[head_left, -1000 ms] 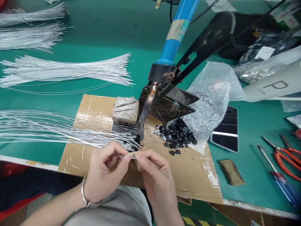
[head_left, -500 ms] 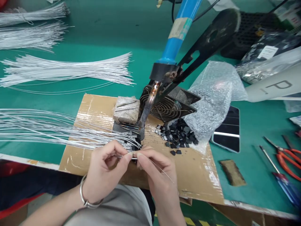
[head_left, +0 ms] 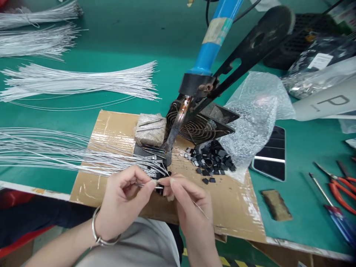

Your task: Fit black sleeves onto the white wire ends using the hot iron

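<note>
My left hand (head_left: 122,200) and my right hand (head_left: 189,204) meet over the front of a taped cardboard sheet (head_left: 233,207). Both pinch one thin silver wire (head_left: 159,187) between thumb and fingertips; its tail runs back over my right hand. Just beyond my fingers stands a blue-handled soldering iron (head_left: 194,78) on a black stand, its tip down on a small dark plate (head_left: 150,152). A fan of thin white wires (head_left: 55,152) lies to the left, ends toward my hands. A pile of small black parts (head_left: 213,159) sits to the right of the tip.
More white wire bundles (head_left: 78,81) lie on the green table at the back left. A bubble-wrap bag (head_left: 250,122), a dark phone (head_left: 271,152), red-handled pliers (head_left: 340,185) and a blue-handled screwdriver (head_left: 338,222) are on the right. A round wire-grille fan (head_left: 194,128) sits behind the iron.
My hands stay pinched on the wire near the iron's tip. My right hand's fingertips have shifted slightly along the wire; the view has drifted a little.
</note>
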`<action>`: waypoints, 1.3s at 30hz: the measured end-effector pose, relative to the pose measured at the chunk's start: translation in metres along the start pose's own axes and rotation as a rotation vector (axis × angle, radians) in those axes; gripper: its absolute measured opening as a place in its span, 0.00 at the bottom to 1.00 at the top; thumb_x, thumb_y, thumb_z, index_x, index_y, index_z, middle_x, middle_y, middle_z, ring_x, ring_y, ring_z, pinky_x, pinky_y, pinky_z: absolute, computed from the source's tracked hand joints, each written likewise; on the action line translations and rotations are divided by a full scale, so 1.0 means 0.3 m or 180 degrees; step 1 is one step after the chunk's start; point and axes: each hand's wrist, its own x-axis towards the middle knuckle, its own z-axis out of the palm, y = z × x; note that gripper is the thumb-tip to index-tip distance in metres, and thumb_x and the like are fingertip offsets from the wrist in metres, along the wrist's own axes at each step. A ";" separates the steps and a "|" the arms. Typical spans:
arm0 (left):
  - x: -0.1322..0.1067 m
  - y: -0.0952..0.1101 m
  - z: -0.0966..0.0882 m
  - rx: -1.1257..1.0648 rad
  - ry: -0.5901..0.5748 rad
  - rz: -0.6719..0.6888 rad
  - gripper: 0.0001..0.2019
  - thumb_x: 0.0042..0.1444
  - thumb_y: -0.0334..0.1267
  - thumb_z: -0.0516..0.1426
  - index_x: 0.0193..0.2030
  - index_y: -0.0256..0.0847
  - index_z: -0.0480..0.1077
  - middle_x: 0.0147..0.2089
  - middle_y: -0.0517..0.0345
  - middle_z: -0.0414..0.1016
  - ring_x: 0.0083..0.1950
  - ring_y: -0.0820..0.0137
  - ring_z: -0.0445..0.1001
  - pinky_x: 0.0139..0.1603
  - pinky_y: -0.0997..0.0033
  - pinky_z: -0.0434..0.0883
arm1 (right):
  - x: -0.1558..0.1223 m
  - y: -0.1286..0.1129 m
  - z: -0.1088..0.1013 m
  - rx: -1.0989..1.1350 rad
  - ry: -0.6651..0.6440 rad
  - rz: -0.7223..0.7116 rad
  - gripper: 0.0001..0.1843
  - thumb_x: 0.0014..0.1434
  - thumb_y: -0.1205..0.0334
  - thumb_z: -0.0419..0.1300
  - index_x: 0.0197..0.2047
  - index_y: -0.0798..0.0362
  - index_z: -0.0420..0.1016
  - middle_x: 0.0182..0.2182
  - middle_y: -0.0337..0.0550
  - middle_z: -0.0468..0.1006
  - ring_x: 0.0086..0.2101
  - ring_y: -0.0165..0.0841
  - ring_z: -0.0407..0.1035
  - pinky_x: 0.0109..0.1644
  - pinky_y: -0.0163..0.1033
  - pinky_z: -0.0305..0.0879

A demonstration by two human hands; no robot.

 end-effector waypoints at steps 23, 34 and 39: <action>0.005 0.000 0.001 0.0811 0.0131 0.0969 0.07 0.64 0.27 0.61 0.35 0.41 0.76 0.28 0.62 0.77 0.25 0.76 0.69 0.26 0.76 0.66 | -0.016 -0.019 0.043 0.0100 0.0353 0.0316 0.04 0.58 0.59 0.73 0.32 0.45 0.89 0.27 0.39 0.79 0.29 0.31 0.68 0.33 0.36 0.62; 0.000 -0.005 -0.001 0.0847 0.0061 0.0973 0.08 0.66 0.28 0.61 0.35 0.41 0.76 0.27 0.61 0.75 0.25 0.75 0.67 0.25 0.74 0.64 | -0.009 -0.010 0.027 0.0348 0.0167 0.0466 0.05 0.58 0.56 0.75 0.31 0.46 0.88 0.27 0.38 0.78 0.28 0.29 0.66 0.32 0.35 0.58; -0.001 -0.003 -0.007 0.1042 0.0021 0.1010 0.07 0.65 0.28 0.61 0.35 0.41 0.76 0.24 0.64 0.71 0.23 0.76 0.61 0.24 0.74 0.60 | 0.001 -0.032 0.018 0.0473 0.0058 0.0831 0.08 0.55 0.55 0.76 0.28 0.48 0.87 0.25 0.37 0.76 0.27 0.29 0.64 0.33 0.35 0.59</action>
